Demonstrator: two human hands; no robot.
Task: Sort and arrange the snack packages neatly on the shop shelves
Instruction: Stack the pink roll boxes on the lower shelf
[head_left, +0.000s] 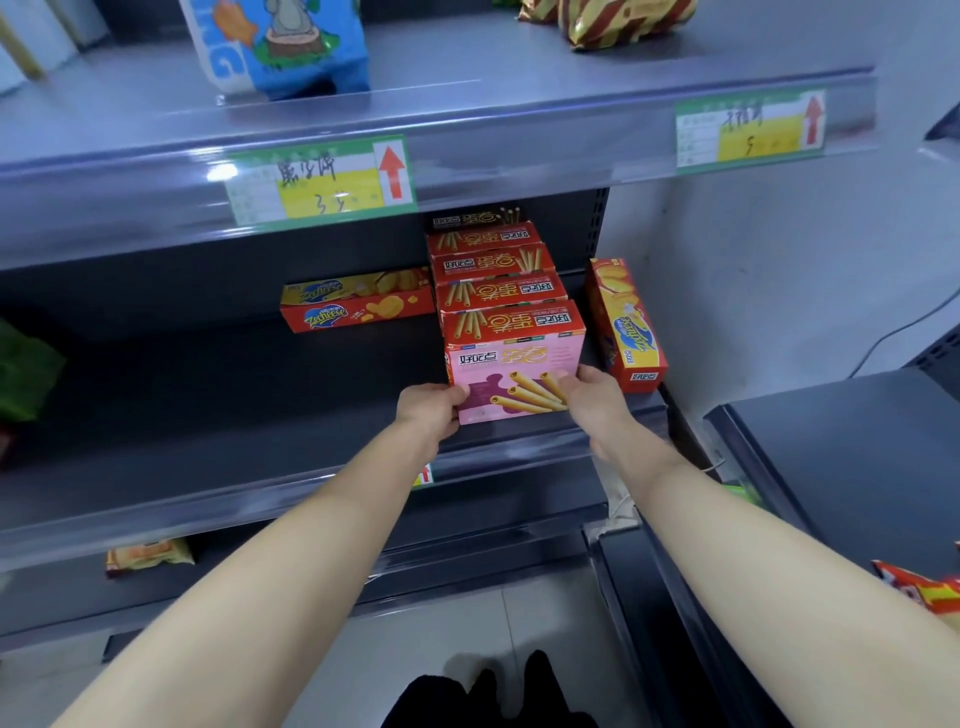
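Both grips pinching pink box (511, 382) at mid shelf (260, 493) front edge, L hand (431, 410), R hand (592, 397), open room left

A green and yellow price tag (319, 179) with a red arrow sat in the clear rail at upper centre of the frame, handwriting on it unreadable. A second price tag (750, 129) of the same kind sat at upper right. A pale wall (769, 270) filled the right side, with a thin dark cable (904, 332) curving across it. Pale floor tiles (457, 629) showed at the bottom centre, and a dark grey cabinet top (852, 457) lay at the right edge
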